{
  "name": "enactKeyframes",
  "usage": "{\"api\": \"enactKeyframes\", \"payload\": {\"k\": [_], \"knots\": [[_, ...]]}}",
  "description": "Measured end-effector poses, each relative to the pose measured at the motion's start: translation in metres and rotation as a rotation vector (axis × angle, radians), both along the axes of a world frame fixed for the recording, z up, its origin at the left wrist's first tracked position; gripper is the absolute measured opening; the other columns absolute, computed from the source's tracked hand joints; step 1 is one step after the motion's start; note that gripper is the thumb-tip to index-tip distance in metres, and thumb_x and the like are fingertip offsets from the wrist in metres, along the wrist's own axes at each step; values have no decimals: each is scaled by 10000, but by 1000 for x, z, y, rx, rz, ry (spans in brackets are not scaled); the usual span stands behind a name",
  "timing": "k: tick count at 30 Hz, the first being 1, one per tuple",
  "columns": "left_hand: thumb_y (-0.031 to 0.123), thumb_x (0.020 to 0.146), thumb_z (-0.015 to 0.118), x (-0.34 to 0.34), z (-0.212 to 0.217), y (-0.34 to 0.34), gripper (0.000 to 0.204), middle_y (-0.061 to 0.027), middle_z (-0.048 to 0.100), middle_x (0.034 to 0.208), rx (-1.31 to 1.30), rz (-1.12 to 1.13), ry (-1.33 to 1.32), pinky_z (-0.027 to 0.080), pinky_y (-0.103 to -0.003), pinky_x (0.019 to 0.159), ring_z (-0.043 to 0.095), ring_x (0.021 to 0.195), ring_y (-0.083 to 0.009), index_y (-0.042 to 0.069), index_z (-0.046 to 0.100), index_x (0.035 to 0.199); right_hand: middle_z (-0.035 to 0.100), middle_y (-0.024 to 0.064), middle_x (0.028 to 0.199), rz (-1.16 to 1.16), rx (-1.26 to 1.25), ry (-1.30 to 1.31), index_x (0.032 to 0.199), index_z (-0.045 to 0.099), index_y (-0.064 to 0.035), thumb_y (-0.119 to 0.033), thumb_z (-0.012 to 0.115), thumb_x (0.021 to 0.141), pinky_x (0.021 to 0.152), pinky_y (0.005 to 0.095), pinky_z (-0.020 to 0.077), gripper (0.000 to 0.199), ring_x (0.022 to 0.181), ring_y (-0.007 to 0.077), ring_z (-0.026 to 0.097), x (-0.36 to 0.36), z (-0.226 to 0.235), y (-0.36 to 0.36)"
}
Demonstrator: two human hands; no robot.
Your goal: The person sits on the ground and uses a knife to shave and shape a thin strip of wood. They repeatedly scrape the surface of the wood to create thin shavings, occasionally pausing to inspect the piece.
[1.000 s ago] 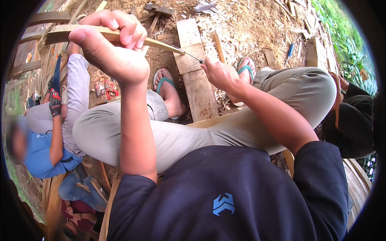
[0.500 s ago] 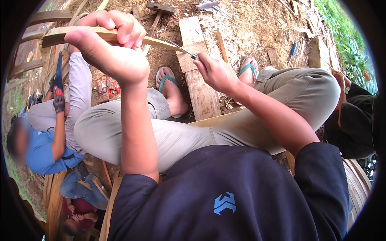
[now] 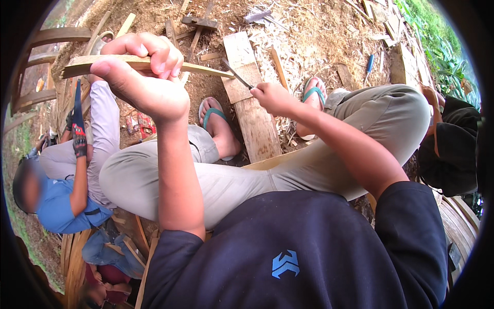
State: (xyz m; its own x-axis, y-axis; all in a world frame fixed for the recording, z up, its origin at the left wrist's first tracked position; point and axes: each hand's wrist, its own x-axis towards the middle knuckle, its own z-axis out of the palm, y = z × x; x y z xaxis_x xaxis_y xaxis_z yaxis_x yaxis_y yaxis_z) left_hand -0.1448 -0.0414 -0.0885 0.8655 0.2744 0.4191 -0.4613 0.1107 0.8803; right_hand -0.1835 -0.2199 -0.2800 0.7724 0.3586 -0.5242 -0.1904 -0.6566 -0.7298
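My left hand [image 3: 146, 85] is raised, its fingers and thumb wrapped round a long, thin wooden strip [image 3: 203, 69] that tapers towards the right. A small knife [image 3: 237, 75] is gripped in my right hand [image 3: 275, 99], its blade pointing up and left across the narrow end of the strip. Whether the blade touches the wood there I cannot tell. Most of the knife's handle is hidden inside my right fist.
Below my hands lies a wooden board [image 3: 257, 126] among shavings, between my sandalled feet. A hammer [image 3: 200, 23] and a blue-handled tool [image 3: 370, 63] lie farther off. A person in blue [image 3: 64, 203] sits at the left with a saw-like blade; someone in black [image 3: 450, 149] is at the right.
The knife blade has shifted from lying along the strip to crossing its narrow tip at a steeper angle. My left hand keeps its hold. The whole view has shifted slightly.
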Motion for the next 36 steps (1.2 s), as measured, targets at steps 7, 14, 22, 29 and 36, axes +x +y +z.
{"api": "enactKeyframes", "payload": {"k": [7, 14, 22, 29, 36], "knots": [[688, 981, 317, 3, -2, 2, 581, -9, 344, 549, -6, -20, -35, 223, -217, 396, 293, 431, -80, 118, 383, 891, 643, 262, 799, -47, -7, -392, 956, 569, -12, -290, 462, 1021, 669, 568, 483, 305, 750, 471, 627, -21, 15, 9], [686, 987, 282, 0, 0, -1, 586, 5, 329, 570, 26, 2, -13, 238, -237, 419, 280, 451, -100, 128, 420, 871, 670, 269, 793, 47, -189, -312, 934, 626, 18, -311, 469, 1006, 707, 516, 534, 372, 775, 426, 677, -16, -14, -4], [691, 984, 283, 1, -1, -2, 589, 8, 321, 563, 3, -5, -1, 234, -238, 414, 287, 450, -101, 131, 416, 861, 671, 284, 824, -50, -20, -188, 911, 648, 32, -310, 451, 1005, 772, 540, 504, 405, 815, 453, 662, -4, -2, 0], [688, 987, 274, 1, -1, 1, 588, 7, 321, 567, 5, -6, -14, 234, -237, 412, 268, 448, -100, 129, 416, 872, 649, 257, 773, -26, -87, -349, 1016, 604, -35, -316, 460, 1023, 689, 513, 516, 316, 764, 438, 655, -16, 26, 8], [676, 996, 258, 0, -2, -5, 579, 7, 324, 567, -14, -39, -26, 241, -237, 410, 271, 443, -95, 129, 409, 877, 670, 240, 724, -7, -127, -307, 897, 664, 23, -321, 494, 998, 625, 480, 542, 397, 676, 399, 680, -14, -14, -4]]}}
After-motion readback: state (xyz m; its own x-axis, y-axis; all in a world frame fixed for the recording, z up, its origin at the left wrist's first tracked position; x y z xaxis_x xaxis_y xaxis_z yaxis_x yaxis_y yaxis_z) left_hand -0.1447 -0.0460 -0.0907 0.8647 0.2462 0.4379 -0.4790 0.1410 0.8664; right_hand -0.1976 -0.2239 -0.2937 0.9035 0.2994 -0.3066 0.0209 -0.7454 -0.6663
